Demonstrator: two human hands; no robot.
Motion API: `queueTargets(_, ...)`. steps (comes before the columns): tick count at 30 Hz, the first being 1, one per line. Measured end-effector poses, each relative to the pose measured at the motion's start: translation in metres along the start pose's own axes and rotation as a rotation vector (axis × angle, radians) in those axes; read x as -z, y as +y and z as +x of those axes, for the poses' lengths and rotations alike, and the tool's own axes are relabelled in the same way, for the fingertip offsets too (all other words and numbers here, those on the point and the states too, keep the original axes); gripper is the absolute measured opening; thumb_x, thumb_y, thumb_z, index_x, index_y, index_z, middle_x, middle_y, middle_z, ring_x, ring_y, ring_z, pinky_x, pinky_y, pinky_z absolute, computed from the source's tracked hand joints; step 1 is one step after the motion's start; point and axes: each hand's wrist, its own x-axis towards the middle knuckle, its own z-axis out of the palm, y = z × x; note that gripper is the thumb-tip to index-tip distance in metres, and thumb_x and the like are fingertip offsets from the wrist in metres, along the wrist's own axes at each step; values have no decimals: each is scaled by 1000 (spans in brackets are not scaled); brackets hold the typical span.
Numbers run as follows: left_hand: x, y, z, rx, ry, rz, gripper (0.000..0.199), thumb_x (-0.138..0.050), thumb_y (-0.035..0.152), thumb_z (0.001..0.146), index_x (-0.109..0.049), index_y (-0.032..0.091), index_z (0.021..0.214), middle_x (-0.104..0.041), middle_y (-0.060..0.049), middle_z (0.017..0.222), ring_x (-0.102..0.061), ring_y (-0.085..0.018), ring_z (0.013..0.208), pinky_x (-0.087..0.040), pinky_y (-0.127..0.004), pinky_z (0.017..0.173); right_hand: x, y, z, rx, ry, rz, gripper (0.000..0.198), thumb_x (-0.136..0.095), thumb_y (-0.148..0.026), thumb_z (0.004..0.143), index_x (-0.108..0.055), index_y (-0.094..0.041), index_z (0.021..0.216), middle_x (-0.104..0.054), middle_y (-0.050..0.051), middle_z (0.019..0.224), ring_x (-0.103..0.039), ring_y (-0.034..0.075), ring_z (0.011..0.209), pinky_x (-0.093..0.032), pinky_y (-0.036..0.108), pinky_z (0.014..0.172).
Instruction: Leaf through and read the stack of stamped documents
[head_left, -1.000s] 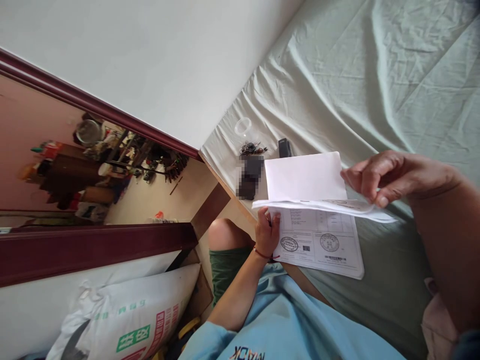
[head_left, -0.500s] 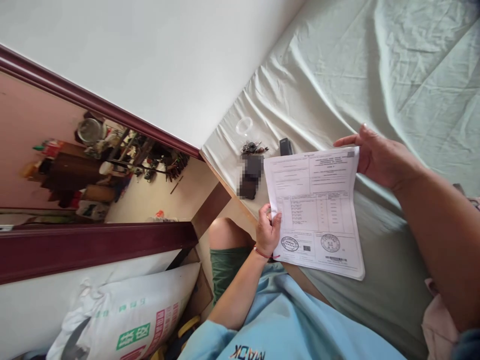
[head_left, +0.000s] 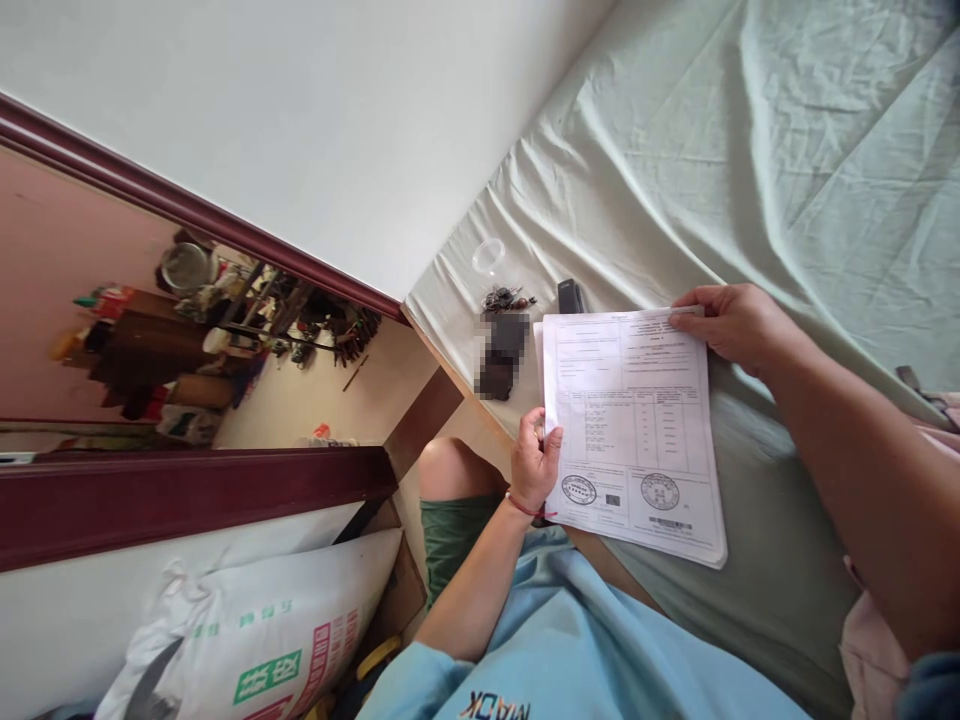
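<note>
A stack of printed paper sheets [head_left: 634, 430] with round stamps and a barcode near its lower edge is held up in front of me. My left hand [head_left: 535, 462] grips the stack's left edge, thumb over the front and fingers curled at the side. A red cord circles that wrist. At the top right corner, my right hand [head_left: 731, 318] pinches the sheets, thumb on the printed face and fingers behind. The top page shows a form with boxes and a table of lines.
Beyond the papers, a pale green bedsheet [head_left: 675, 180] bears a black oblong object [head_left: 569, 296], a clear plastic cup [head_left: 491, 257], a bunch of keys [head_left: 508, 298] and a blurred-out dark object [head_left: 501, 355]. A white sack [head_left: 300, 620] stands lower left, beside a dark red doorframe [head_left: 195, 505].
My right hand, spread beside the top right corner before, has closed on that corner with the thumb in front. The stack's top has dipped slightly. My left hand keeps its grip.
</note>
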Motion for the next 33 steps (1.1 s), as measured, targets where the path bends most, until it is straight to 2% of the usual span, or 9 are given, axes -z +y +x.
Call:
queueTargets(5,5,6,3,35,-43,-126,58,-49,70,100,-57,19,126,-62,0,72,-61,-18,67,-48,-30,66,-5,-9,-5,41,19,81,22,-82,-44,81,-75,-28,93,-70,2,79,-61,21,71,-48,36,64)
queueTargets(10,7,12,6,45,-14,-223,49,-49,67,102,-62,20,97,-65,-2,80,-58,-17,72,-48,-28,68,-6,-13,-7,136,-20,172,18,-80,-48,85,-74,-32,91,-69,0,78,-59,20,71,-49,38,67)
queueTargets(15,6,9,5,75,-11,-250,50,-55,63,100,-57,19,76,-54,1,67,-46,-13,63,-40,-25,59,-6,-7,-5,173,-70,180,14,-77,-53,88,-74,-39,91,-71,-4,81,-60,19,73,-51,40,69)
queueTargets(20,4,2,4,111,-12,-247,48,-62,63,96,-62,18,79,-55,2,67,-46,-12,63,-39,-24,59,-5,-1,-1,185,57,-56,27,-75,-64,85,-72,-39,94,-70,-2,77,-58,20,69,-48,41,62)
queueTargets(23,3,1,6,139,-15,-264,49,-66,66,92,-60,19,79,-57,2,67,-48,-12,62,-41,-24,60,-3,-2,-1,213,126,-136,30,-78,-65,81,-69,-38,88,-66,-1,73,-53,20,66,-44,41,58)
queueTargets(27,3,3,6,138,-4,-249,50,-68,66,90,-57,20,76,-55,3,66,-47,-12,62,-41,-24,60,0,-6,-4,176,94,-188,24,-77,-60,84,-71,-37,81,-65,-1,71,-52,20,66,-43,42,59)
queueTargets(33,7,10,5,60,44,-172,53,-52,64,100,-51,20,70,-43,4,62,-40,-12,60,-34,-25,57,4,-15,-7,194,89,-232,19,-74,-55,86,-74,-37,81,-72,0,72,-60,22,68,-48,44,62)
